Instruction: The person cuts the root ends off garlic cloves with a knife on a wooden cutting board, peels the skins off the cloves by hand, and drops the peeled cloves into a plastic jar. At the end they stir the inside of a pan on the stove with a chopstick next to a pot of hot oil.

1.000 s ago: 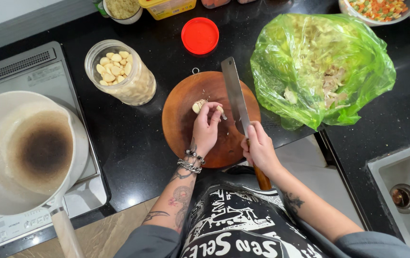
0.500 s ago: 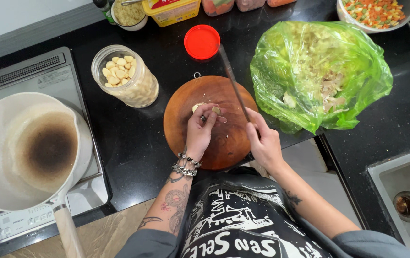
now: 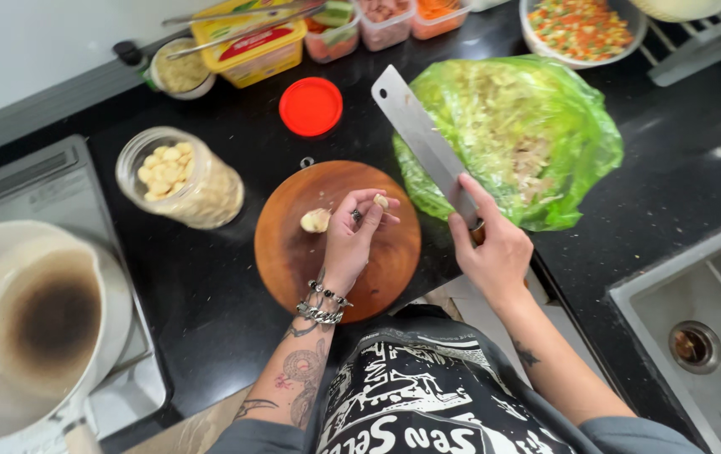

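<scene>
A round wooden cutting board point(image 3: 293, 252) lies on the black counter with one peeled garlic clove point(image 3: 315, 220) on it. My left hand point(image 3: 352, 240) hovers over the board and pinches a small garlic piece point(image 3: 381, 202) between its fingertips. My right hand point(image 3: 491, 248) grips the handle of a cleaver point(image 3: 423, 139), whose flat blade is lifted off the board and points away over the counter, beside a green plastic bag point(image 3: 528, 134).
An open glass jar of garlic cloves point(image 3: 179, 178) stands left of the board, its red lid point(image 3: 311, 107) behind. A scorched pan point(image 3: 32, 324) sits on a stove at left. Food tubs point(image 3: 251, 42) and a bowl of diced vegetables point(image 3: 581, 29) line the back; a sink point(image 3: 705, 336) is at right.
The cleaver has lifted off the board and swung right. My left hand has picked a small garlic piece up from the board, leaving one clove lying there.
</scene>
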`<state>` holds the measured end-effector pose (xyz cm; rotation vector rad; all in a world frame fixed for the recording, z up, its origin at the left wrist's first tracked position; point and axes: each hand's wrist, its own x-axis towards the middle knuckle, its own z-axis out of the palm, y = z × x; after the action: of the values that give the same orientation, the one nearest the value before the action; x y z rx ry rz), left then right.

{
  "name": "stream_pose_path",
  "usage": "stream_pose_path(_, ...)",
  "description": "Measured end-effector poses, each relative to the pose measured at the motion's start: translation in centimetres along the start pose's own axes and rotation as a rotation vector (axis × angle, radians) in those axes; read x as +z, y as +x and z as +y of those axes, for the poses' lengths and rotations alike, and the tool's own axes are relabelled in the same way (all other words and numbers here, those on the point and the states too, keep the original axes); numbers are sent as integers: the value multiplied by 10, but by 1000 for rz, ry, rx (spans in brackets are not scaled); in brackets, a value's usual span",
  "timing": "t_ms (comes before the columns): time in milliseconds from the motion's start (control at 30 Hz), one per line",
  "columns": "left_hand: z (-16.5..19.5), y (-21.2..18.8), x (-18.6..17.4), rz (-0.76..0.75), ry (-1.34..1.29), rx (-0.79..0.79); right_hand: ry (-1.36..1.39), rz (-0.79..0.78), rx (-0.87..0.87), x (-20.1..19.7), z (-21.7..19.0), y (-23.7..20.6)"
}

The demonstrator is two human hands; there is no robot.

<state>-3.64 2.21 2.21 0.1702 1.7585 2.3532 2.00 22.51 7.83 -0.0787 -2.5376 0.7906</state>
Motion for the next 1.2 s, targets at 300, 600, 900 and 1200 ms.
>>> stream_pose_path(300, -23, 49, 75, -193, -55, 8, 18, -55, 493, -31, 77, 23)
stream_pose_path(600, -61, 77, 121, -161, -114, 83, 731, -326, 634, -53, 88, 35)
stream_pose_path(900, -59, 90, 152, -36, 44, 92, 917, -524, 674, -63, 81, 55)
stream_pose_path(1200, -43, 88, 167, 46, 282, 186, 868, -489, 618, -59, 91, 66)
